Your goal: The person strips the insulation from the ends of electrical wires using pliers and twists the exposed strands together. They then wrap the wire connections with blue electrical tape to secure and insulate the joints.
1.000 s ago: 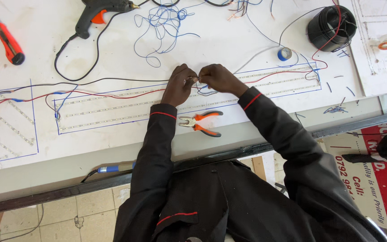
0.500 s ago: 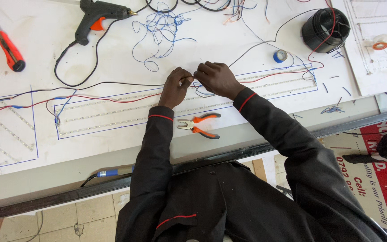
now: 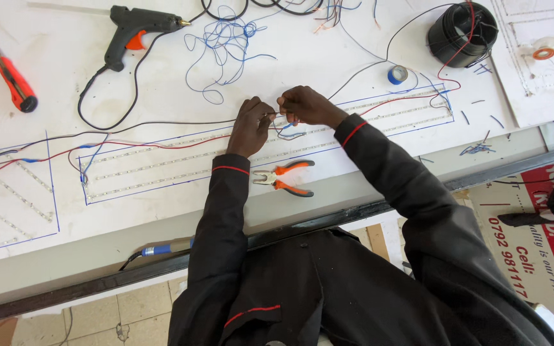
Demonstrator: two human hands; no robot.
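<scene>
My left hand [image 3: 251, 125] and my right hand [image 3: 306, 106] meet over the white board [image 3: 161, 64], pinching thin wires [image 3: 276, 115] between their fingertips. The wires run left as black and red strands [image 3: 149, 138] along rows of small light strips [image 3: 155, 166] inside blue drawn outlines. Orange-handled pliers [image 3: 285, 178] lie on the board just below my hands, between my dark sleeves.
A black glue gun [image 3: 137, 25] and a red utility knife [image 3: 13, 80] lie at the upper left. Loose blue wire [image 3: 222, 45] is tangled above my hands. A black wire spool [image 3: 463, 33], blue tape roll [image 3: 397, 74] and orange tape [image 3: 544, 52] sit right. A blue-handled tool [image 3: 168, 247] rests at the table edge.
My hands stay together on the wires, with only small finger movement. The view has shifted slightly, so the board sits a little lower in frame.
</scene>
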